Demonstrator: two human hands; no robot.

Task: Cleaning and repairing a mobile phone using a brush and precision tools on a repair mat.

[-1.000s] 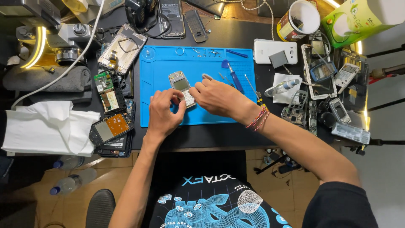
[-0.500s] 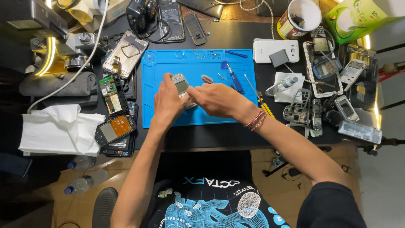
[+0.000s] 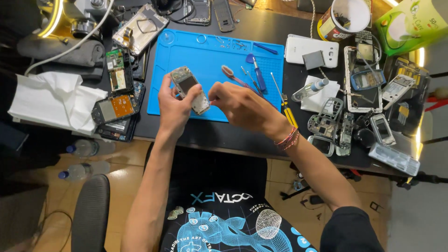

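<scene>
Left hand point(image 3: 171, 106) gripping small phone point(image 3: 190, 89), long axis slanting away-left to near-right. Right hand point(image 3: 238, 106) pinched at its near-right end, over blue mat point(image 3: 205, 56).

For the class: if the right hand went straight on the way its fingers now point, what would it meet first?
The right hand points leftward at the small phone body that the left hand holds above the blue mat. It would likely meet that phone's lower end first; they look almost touching already.

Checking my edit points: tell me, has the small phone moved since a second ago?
Yes. The small phone shifted left across the blue mat, held in the left hand.
</scene>
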